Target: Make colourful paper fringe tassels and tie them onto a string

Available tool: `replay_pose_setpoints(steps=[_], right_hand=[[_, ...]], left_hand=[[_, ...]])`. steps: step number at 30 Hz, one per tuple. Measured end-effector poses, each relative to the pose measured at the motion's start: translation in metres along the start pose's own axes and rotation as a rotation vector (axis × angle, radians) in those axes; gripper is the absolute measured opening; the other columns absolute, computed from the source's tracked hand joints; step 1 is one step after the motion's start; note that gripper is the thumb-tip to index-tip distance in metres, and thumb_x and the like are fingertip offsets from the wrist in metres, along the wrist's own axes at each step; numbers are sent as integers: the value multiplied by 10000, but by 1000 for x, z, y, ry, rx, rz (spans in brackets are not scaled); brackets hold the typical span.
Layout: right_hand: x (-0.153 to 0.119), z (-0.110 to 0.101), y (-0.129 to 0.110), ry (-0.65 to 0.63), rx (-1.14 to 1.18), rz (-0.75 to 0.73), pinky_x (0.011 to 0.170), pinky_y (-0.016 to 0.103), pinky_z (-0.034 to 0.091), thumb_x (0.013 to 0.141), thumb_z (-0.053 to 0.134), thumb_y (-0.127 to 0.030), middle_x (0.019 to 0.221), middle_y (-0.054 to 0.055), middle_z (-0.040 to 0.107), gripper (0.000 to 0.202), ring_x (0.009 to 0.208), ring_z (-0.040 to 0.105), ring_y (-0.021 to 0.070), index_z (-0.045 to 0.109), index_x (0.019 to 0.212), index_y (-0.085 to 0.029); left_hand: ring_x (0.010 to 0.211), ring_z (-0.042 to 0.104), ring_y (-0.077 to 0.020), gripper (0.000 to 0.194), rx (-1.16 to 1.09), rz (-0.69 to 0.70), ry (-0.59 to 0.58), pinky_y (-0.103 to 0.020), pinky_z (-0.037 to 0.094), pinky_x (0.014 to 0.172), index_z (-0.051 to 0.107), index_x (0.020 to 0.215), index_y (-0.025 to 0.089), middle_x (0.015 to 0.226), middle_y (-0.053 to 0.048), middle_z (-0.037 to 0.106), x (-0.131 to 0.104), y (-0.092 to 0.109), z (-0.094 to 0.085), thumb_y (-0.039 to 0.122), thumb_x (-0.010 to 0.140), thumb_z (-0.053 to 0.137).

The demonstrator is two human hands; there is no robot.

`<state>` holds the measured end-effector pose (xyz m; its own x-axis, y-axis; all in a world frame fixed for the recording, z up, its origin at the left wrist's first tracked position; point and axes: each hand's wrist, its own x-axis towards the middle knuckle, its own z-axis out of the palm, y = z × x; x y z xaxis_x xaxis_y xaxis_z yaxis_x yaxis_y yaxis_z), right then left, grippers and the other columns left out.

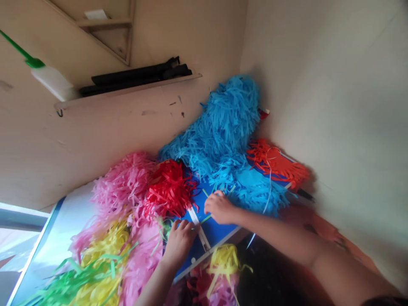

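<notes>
My right hand (220, 207) is over a blue tabletop (219, 233), its fingers curled down and their tips partly hidden. Thin green paper strips (205, 219) lie under and around it. Lower left, my left hand (181, 239) bends its fingers toward the table beside a white stripe. A small tuft of pale green paper strips (166, 228) pokes out at its fingers. Close by are a fringed red paper bundle (170, 189) and pink paper fringe (126, 182). Beyond my right hand spreads a large blue fringed paper shape (228, 121).
Yellow fringe (105, 244) and green fringe (68, 278) cover the lower left. Orange fringe (277, 163) with white string lies at right. A yellow tuft (225, 260) hangs below the table edge. A wall shelf (134, 88) holds dark rolls and a green-nozzled bottle (51, 78).
</notes>
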<state>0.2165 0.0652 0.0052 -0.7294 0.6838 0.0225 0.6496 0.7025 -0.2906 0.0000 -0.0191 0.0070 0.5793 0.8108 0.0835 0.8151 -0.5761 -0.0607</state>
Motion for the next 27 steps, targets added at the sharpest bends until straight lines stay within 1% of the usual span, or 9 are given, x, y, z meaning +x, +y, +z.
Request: replay_pose_setpoints(steps=[3, 5, 11, 15, 17, 18, 20, 22, 27], right_hand=[[0, 14, -11, 92, -107, -295, 974, 437, 346, 909, 526, -171, 975, 60, 716, 178, 957, 591, 211, 702, 928, -189], [4, 24, -13, 132, -162, -389, 907, 418, 382, 939, 463, -142, 859, 75, 702, 241, 825, 586, 198, 682, 837, -144], [16, 32, -17, 184, -128, -346, 804, 391, 423, 906, 472, -111, 793, 94, 691, 238, 740, 592, 196, 660, 762, -131], [-2, 11, -41, 286, -33, -171, 751, 342, 465, 918, 516, -170, 864, 98, 723, 200, 783, 645, 197, 700, 849, -134], [-17, -9, -54, 310, 218, -38, 735, 284, 484, 955, 512, -234, 939, 84, 743, 228, 809, 668, 169, 724, 964, -151], [-24, -20, -58, 269, 475, 32, 720, 258, 488, 953, 538, -293, 943, 74, 750, 243, 799, 674, 159, 736, 989, -157], [-35, -41, -64, 54, 1013, 101, 693, 245, 487, 874, 642, -422, 841, 47, 751, 299, 743, 667, 157, 768, 914, -154], [-40, -56, -65, -135, 1372, 133, 681, 252, 469, 734, 759, -483, 707, 16, 714, 342, 673, 627, 146, 774, 783, -145], [-40, -53, -68, -135, 1587, 265, 631, 238, 399, 547, 879, -453, 618, -17, 638, 368, 594, 524, 98, 732, 658, -135]], left_hand=[[910, 627, -246, 247, 3, -4, 44, -416, 416, 835, 720, 1059, 258, 972, -46, 737, 3, 3, -1, 126, 887, 602], [888, 635, -238, 232, 8, -20, 72, -410, 417, 831, 725, 1014, 242, 946, -45, 738, 5, 6, 1, 105, 878, 596], [692, 639, -204, 248, 44, -117, 202, -404, 412, 792, 690, 732, 193, 713, -26, 695, 12, 15, 9, 62, 878, 537], [731, 669, -188, 249, 44, -146, 386, -428, 400, 881, 705, 850, 206, 797, -20, 741, 0, 18, -8, 52, 895, 515], [804, 688, -187, 218, 5, -104, 539, -441, 383, 953, 699, 956, 221, 893, -27, 766, -12, 21, -25, 100, 927, 520], [822, 692, -182, 201, -20, -53, 602, -436, 378, 974, 691, 992, 232, 907, -24, 770, -18, 23, -35, 123, 934, 532], [827, 696, -169, 198, -56, 31, 668, -422, 382, 996, 675, 1042, 251, 898, -8, 773, -26, 28, -53, 139, 928, 559], [811, 700, -162, 210, -99, 58, 711, -420, 400, 999, 664, 1059, 257, 877, 1, 769, -29, 34, -64, 134, 925, 557], [728, 708, -161, 133, -225, -85, 804, -373, 495, 920, 670, 969, 245, 785, 7, 758, -25, 53, -60, 191, 952, 550]])
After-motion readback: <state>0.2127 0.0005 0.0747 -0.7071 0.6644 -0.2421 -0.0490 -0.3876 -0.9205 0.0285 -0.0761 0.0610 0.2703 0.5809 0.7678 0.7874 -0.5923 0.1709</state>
